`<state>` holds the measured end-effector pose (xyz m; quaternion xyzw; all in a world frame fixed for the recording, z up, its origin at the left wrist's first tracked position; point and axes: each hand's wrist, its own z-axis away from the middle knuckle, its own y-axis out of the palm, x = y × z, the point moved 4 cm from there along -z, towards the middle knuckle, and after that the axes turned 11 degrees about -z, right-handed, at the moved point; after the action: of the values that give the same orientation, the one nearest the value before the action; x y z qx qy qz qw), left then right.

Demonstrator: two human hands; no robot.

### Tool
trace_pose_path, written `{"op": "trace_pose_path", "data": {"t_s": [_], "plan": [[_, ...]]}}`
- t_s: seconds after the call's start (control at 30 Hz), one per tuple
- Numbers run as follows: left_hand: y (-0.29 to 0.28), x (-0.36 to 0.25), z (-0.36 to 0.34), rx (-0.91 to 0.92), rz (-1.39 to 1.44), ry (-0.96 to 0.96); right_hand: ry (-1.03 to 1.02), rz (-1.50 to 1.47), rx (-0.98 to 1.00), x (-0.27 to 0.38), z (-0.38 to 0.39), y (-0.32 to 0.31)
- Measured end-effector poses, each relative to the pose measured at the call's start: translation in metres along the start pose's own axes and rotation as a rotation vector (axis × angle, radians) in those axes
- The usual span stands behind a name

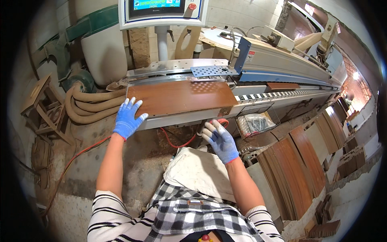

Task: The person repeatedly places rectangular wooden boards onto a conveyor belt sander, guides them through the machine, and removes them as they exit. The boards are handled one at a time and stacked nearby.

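Observation:
A brown wood-grain panel (173, 97) lies flat on the bed of a long machine in front of me. My left hand (129, 117), in a blue and white glove, rests at the panel's near left corner with its fingers spread over the edge. Lower and to the right, my right hand (221, 141) hovers off the machine's front edge. Its gloved fingers are loosely bent and apart, and I see nothing held in them. A coiled red hose (223, 122) shows just behind its fingertips.
A perforated blue plate (213, 71) juts over the panel's far edge. Rightward runs a roller track (278, 94), with a wire basket (258, 123) below it. Brown boards (288, 173) are stacked at right. Thick hoses (94, 97) and a wooden stool (42, 107) stand left, a control screen (157, 5) above.

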<state>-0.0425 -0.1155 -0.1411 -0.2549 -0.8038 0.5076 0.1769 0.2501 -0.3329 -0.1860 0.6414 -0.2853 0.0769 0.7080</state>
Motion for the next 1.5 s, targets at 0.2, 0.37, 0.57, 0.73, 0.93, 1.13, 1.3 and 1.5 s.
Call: {"op": "trace_pose_path", "data": {"t_s": [0.2,0.37,0.57,0.73,0.93,1.13,1.3,1.5], "plan": [[0.022,0.013,-0.049,0.15,0.019,-0.187,-0.074,0.938,-0.151,0.021,0.078,-0.053],[0.027,0.008,-0.048,0.06,0.036,-0.246,-0.274,2.056,-0.229,0.017,0.135,-0.097],[0.032,0.011,-0.048,0.032,0.078,-0.278,-0.397,1.999,-0.31,0.001,0.149,-0.127],[0.037,0.014,-0.047,0.015,0.098,-0.276,-0.395,1.973,-0.312,0.001,0.15,-0.13],[0.038,0.016,-0.047,0.017,0.1,-0.264,-0.407,1.973,-0.303,0.002,0.151,-0.129],[0.035,0.017,-0.047,0.037,0.091,-0.221,-0.418,1.969,-0.305,0.003,0.15,-0.126],[0.034,0.026,-0.042,0.037,0.115,-0.217,-0.423,1.98,-0.294,0.003,0.15,-0.127],[0.039,0.054,-0.03,-0.018,0.189,-0.314,-0.426,1.978,-0.29,0.003,0.15,-0.128]]}}
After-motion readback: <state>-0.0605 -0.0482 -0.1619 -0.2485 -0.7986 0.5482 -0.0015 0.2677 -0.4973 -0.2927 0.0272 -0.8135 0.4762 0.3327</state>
